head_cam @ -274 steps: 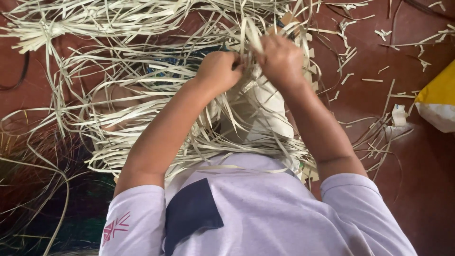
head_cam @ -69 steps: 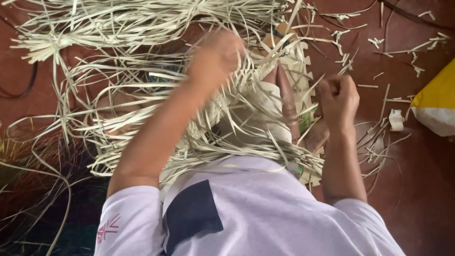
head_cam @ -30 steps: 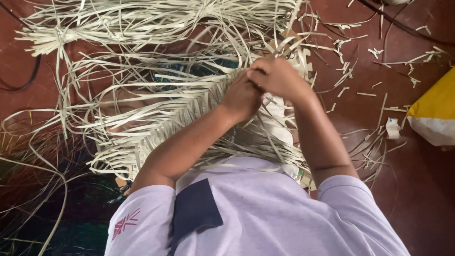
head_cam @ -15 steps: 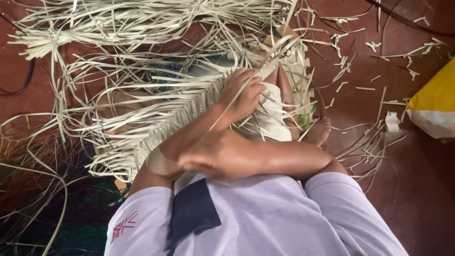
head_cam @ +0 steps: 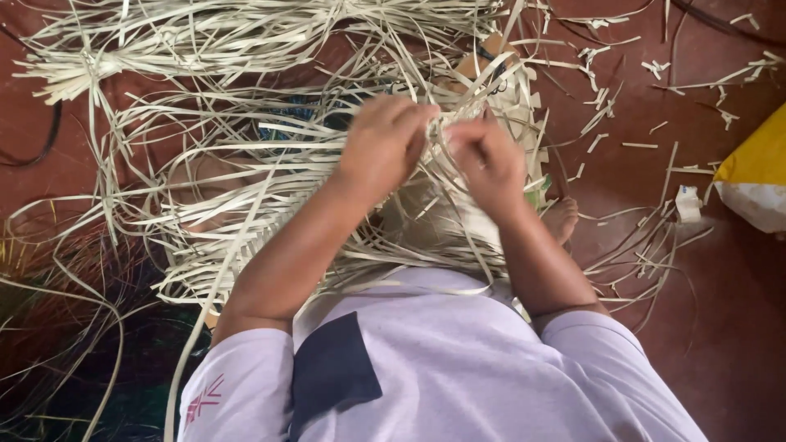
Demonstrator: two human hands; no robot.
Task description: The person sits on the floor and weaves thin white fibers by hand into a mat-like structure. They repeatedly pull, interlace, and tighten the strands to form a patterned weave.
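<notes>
In the head view, two hands work at centre frame, the left hand point(head_cam: 383, 141) and right hand point(head_cam: 485, 157) each pinching pale palm strips point(head_cam: 246, 123), too many to count, spread over the red floor point(head_cam: 671, 270), one yellow-and-white sack point(head_cam: 757, 180) at right edge.

A yellow and white bag point(head_cam: 757, 176) lies on the red-brown floor point(head_cam: 720, 327) at the right edge of the view, cut off by the frame, yellow above and white below. A small pale scrap like a label point(head_cam: 686, 203) lies just beside its left side
</notes>
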